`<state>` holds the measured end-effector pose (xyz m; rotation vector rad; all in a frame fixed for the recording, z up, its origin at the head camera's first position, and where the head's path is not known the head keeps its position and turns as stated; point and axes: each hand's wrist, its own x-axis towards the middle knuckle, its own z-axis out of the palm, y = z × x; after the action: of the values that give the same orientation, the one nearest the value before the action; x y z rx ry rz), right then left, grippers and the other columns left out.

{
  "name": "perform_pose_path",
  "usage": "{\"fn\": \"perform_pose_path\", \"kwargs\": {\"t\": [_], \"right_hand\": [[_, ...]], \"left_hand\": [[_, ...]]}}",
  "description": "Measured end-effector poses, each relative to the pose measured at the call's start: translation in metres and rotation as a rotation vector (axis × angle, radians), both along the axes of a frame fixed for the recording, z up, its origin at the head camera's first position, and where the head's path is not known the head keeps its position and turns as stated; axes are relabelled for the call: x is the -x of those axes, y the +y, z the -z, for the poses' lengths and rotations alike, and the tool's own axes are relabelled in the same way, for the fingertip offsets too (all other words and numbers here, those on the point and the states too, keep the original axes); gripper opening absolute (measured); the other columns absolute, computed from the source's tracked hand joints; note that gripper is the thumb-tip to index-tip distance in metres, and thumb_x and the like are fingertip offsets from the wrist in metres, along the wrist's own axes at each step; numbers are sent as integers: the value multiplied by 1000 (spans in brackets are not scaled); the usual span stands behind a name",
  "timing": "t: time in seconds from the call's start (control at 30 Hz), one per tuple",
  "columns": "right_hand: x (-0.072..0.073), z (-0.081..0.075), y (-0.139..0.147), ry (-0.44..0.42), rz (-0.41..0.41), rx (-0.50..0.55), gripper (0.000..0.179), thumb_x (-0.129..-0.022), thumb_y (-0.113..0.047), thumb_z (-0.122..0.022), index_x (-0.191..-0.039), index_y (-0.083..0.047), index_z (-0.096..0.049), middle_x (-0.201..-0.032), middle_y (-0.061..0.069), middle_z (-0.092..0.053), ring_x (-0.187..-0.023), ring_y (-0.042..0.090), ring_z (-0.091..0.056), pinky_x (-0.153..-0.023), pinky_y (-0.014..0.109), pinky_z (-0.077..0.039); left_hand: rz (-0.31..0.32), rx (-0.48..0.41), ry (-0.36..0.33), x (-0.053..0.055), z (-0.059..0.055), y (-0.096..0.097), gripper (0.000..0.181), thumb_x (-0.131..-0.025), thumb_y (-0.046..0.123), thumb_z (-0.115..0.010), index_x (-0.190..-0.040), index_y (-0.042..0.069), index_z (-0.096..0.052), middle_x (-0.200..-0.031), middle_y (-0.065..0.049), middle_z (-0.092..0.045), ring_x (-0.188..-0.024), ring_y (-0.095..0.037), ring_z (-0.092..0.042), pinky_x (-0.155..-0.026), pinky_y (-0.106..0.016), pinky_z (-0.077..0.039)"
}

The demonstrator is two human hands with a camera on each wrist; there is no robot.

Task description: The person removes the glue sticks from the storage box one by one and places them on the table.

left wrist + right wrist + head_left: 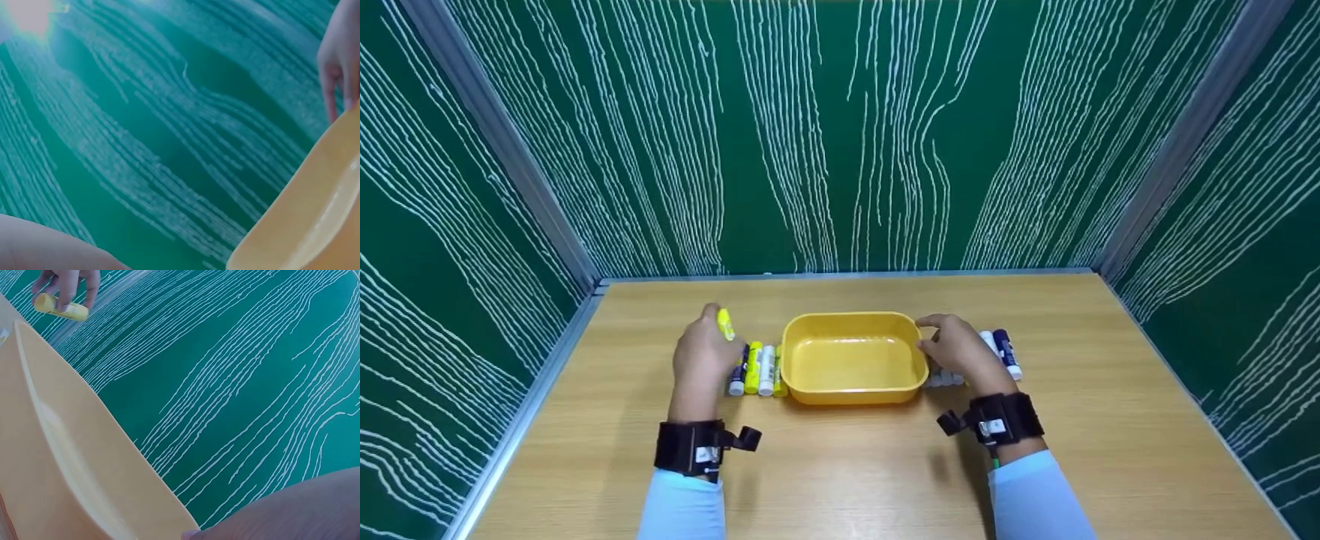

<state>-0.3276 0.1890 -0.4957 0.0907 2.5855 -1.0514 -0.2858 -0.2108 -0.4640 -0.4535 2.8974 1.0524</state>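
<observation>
A yellow plastic basin [855,391] sits in the middle of the table, and its inside shows bare in the head view. My left hand [703,351], to its left, holds a yellow glue stick [725,324] raised between thumb and fingers; the right wrist view shows this glue stick [62,308] lying nearly level in the fingers. Under and beside that hand is a row of glue sticks [766,371], purple, yellow and white. My right hand [960,346] grips the basin's right rim, thumb and finger at the edge. It partly hides more glue sticks [943,378] below it.
A white glue stick and a purple glue stick [1006,354] lie just right of my right hand. Green walls with white wavy lines [855,150] enclose the wooden table [840,472] at the back and both sides, with grey metal edging [532,375].
</observation>
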Motion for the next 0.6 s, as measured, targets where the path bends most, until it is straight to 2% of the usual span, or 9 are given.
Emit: {"fn": "perform_pose_path", "kwargs": {"t": [0.1, 0.23, 0.33, 0.5, 0.6], "right_hand": [[-1, 1, -1, -2, -1, 5, 58, -116, -15, -67, -172, -15, -51, -122, 19, -72, -98, 29, -72, -86, 36, -65], [-1, 2, -1, 3, -4, 5, 59, -115, -15, -67, -172, -15, -50, -123, 19, -72, -98, 29, -72, -88, 37, -65], [-1, 3, 0, 32, -22, -6, 58, -115, -15, -68, -170, -13, -52, -120, 19, -72, -94, 28, -71, -82, 34, -64], [0, 3, 2, 75, -46, -20, 53, -114, -16, -69, -166, -10, -58, -117, 18, -72, -89, 25, -70, -71, 30, -59], [0, 3, 3, 58, -30, -12, 53, -115, -16, -68, -166, -12, -58, -117, 17, -71, -90, 25, -71, -72, 29, -59]], "left_hand": [[1, 26, -44, 1, 5, -14, 83, -107, 18, -70, -178, 8, -30, -164, -34, -57, -143, -51, -63, -118, -65, -57], [6, 84, -101, 0, 13, -32, 84, -106, 17, -68, -179, 7, -28, -165, -34, -56, -135, -49, -66, -111, -63, -59], [15, 128, -129, 0, 21, -41, 82, -104, 13, -66, -178, 6, -31, -162, -34, -59, -126, -46, -67, -104, -60, -60], [44, 153, -149, 1, 32, -43, 77, -103, 8, -65, -175, 5, -39, -160, -34, -61, -125, -45, -66, -105, -61, -58], [64, 161, -148, 3, 37, -41, 75, -103, 7, -64, -175, 7, -40, -161, -32, -61, -127, -45, -67, -108, -62, -58]]}}
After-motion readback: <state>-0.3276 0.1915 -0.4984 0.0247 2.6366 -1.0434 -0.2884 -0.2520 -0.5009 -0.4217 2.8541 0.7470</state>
